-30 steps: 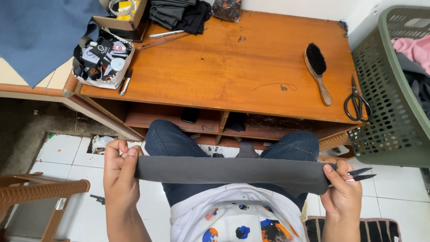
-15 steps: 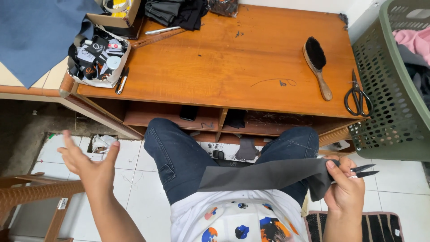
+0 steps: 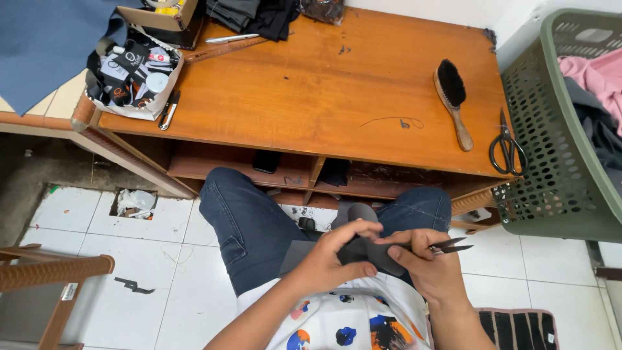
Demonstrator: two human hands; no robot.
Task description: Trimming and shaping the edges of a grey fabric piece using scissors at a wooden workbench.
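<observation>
A dark grey strip of fabric [image 3: 304, 254] lies bunched over the lap of a seated person in blue jeans, below the front edge of a wooden surface [image 3: 311, 97]. Both hands meet on it. The left hand [image 3: 334, 256] is closed over the middle of the strip, fingers curled and pressing it against the right hand. The right hand [image 3: 424, 262] pinches the other end of the fabric and also grips a small pair of thread snips [image 3: 450, 245], whose dark blades point away to the right. The blades are not touching the cloth, and no cut shows in the strip, so any trimming looks not yet started; the fabric seems only gathered or folded so far. On the surface, near its right edge, lie a wooden brush with black bristles [image 3: 451, 97] and, just beside it at the front right corner, black-handled scissors [image 3: 507, 148]. At the left edge sits a bag of small packets [image 3: 133, 74], with dark folded clothes [image 3: 256, 13] at the back edge. A green laundry basket [image 3: 557, 162] stands right of the surface on a white tiled floor [image 3: 142, 272].
</observation>
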